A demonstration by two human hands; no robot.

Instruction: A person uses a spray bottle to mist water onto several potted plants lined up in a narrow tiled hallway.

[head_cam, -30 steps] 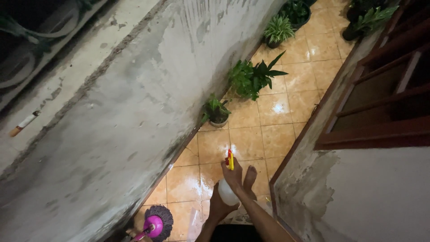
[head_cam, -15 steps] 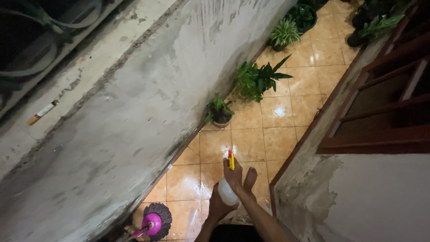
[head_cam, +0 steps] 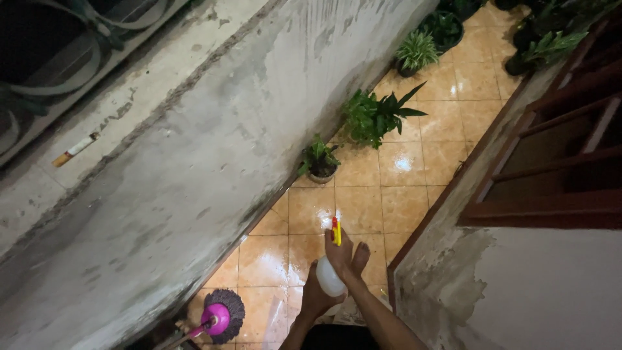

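My grips hide most of the spray bottle (head_cam: 328,277); at seven o'clock the mop (head_cam: 219,317) handle runs off the frame's bottom edge

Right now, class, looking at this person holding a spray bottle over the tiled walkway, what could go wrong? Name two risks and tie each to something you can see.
1. The orange floor tiles shine as if wet, so a slip seems possible.
2. The spray bottle is held in both the left hand and right hand; with neither free, catching a fall would likely be harder. The purple mop head lies on the floor beside them, a possible trip.
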